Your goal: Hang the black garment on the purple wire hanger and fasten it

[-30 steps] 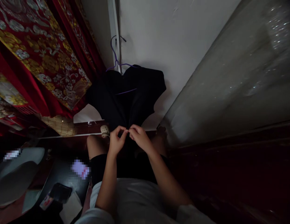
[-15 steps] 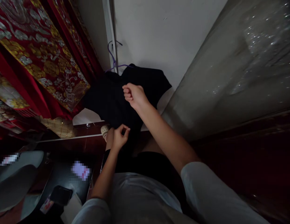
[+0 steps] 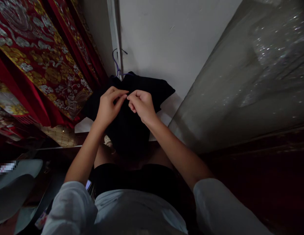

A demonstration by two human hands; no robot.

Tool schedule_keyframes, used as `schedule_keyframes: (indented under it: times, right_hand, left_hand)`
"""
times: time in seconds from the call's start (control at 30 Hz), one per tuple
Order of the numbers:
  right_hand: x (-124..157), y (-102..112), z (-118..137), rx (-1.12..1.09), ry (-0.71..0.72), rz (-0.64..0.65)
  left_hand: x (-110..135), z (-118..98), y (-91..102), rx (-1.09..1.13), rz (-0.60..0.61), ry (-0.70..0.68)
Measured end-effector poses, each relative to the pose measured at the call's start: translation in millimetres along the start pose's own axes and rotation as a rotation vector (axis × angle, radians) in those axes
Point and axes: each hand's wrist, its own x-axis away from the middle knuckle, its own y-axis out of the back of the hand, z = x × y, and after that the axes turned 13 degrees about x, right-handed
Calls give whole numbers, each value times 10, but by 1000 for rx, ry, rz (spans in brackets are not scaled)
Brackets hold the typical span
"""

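Note:
A black short-sleeved garment (image 3: 132, 127) hangs on a purple hanger (image 3: 115, 60) against the wall. In front of its upper part, my left hand (image 3: 110, 104) is closed in a pinch, thumb and fingertips meeting. Close beside it on the right, my right hand (image 3: 141, 103) is also pinched, its other fingers curled in. The fingertips of both hands nearly touch. Whatever lies between them is too small or too dark to make out.
Red embroidered cloth (image 3: 49, 65) with gold and silver patterns hangs at the left. A large plastic-wrapped panel (image 3: 230, 81) leans at the right. A pale clog (image 3: 107, 141) shows below the garment. A grey chair (image 3: 14, 195) stands at the lower left.
My left hand has risen from low by the garment's hem to meet my right hand at its upper part. The right hand stays pinched, nearly in place.

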Motion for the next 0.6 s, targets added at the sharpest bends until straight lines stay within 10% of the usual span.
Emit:
schedule_keyframes:
  times: [0.3,0.6]
  right_hand:
    - [-195,-118,-470,381,93,-154]
    - [72,-218,-1098,396,-8,-25]
  left_hand:
    - [-193,177,4,-392,194,-68]
    - [4,798,847,-246,-527,69]
